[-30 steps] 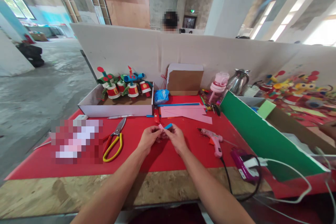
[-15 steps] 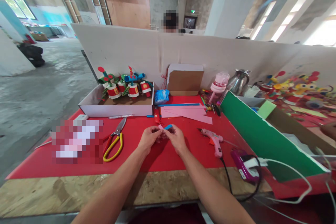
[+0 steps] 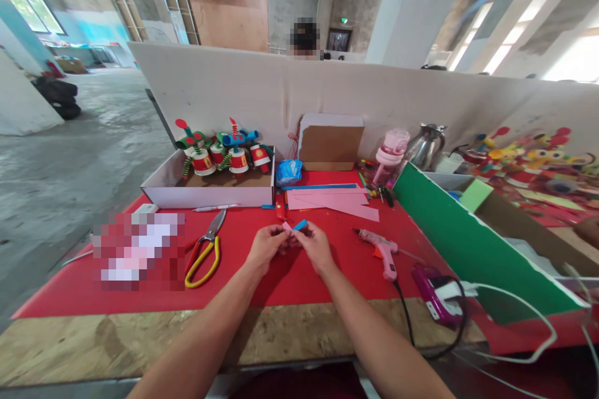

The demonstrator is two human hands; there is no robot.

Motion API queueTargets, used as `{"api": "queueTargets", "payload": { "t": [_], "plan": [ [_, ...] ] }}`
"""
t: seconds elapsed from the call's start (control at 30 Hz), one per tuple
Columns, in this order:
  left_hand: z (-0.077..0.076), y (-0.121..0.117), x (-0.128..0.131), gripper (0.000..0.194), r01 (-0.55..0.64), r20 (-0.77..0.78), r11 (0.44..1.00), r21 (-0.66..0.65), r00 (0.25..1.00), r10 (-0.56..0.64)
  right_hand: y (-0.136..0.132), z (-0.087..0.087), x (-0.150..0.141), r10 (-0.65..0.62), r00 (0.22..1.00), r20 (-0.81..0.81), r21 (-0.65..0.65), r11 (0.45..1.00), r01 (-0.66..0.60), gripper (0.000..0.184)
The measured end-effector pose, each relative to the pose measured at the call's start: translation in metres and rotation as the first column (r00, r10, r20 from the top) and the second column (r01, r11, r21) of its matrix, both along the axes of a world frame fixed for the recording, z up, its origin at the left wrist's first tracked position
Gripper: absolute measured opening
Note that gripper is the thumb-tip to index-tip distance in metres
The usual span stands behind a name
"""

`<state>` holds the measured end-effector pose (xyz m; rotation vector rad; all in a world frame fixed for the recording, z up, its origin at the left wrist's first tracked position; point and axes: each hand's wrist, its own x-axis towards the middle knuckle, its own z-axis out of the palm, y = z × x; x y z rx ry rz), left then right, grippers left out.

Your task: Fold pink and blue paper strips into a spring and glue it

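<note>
My left hand [image 3: 266, 245] and my right hand [image 3: 313, 244] meet over the red table covering, fingertips pinched close together. A short pink paper strip [image 3: 287, 225] pokes up from the left fingers. Beside it, a blue paper strip [image 3: 300, 224] sticks out from the right fingers at a slant. The two strips seem to come together between the hands, but the fingers hide where they meet. To the left lie scissors [image 3: 206, 252] with red and yellow handles. On the right a pink glue gun [image 3: 382, 251] rests on its side.
A white box [image 3: 210, 197] holds several paper-cup figures at the back left. Pink paper sheets [image 3: 332, 199] lie behind my hands. At the right stand a green-sided box [image 3: 472, 249] and a purple power socket [image 3: 435, 299] with cables. A white partition [image 3: 224, 87] rises behind; a person's head shows above it.
Almost nothing differs. Both hands keep the strips in the same place, and the view has shifted very slightly.
</note>
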<state>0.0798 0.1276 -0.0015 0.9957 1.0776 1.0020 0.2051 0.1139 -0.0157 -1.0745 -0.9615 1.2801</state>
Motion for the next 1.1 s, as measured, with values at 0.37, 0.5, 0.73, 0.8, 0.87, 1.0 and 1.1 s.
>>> {"api": "queueTargets", "payload": {
  "t": [0.37,0.5,0.73,0.8,0.87,1.0,1.1],
  "plan": [
    [0.0029,-0.002,-0.0026,0.03,0.038,0.017,0.999,0.007,0.999,-0.039,0.0031,0.0009,0.0093,0.112,0.985,-0.129,-0.099,0.987,-0.125,0.032],
    [0.0036,-0.0023,-0.0024,0.031,0.038,0.028,0.999,0.006,0.999,-0.039,0.0022,0.0014,0.0099,0.144,0.982,-0.122,-0.094,0.983,-0.156,0.032],
    [0.0023,-0.0026,-0.0018,0.031,0.018,0.024,1.0,0.013,1.0,-0.018,0.002,0.0026,0.0108,0.141,0.98,-0.141,-0.105,0.982,-0.156,0.033],
    [0.0021,-0.0028,-0.0016,0.031,0.014,0.028,1.0,0.014,1.0,-0.014,0.0023,0.0023,0.0106,0.141,0.98,-0.14,-0.107,0.982,-0.157,0.035],
    [0.0022,-0.003,-0.0016,0.032,0.012,0.032,1.0,0.012,0.999,-0.012,0.0026,0.0021,0.0104,0.143,0.98,-0.139,-0.107,0.982,-0.158,0.036],
    [0.0024,-0.0031,-0.0017,0.031,0.012,0.037,1.0,0.013,0.999,-0.012,0.0024,0.0025,0.0101,0.141,0.981,-0.133,-0.106,0.982,-0.156,0.038],
    [0.0026,-0.003,-0.0015,0.031,0.012,0.028,1.0,0.013,1.0,-0.012,0.0016,0.0034,0.0099,0.139,0.983,-0.124,-0.103,0.983,-0.152,0.038]
  ]
}}
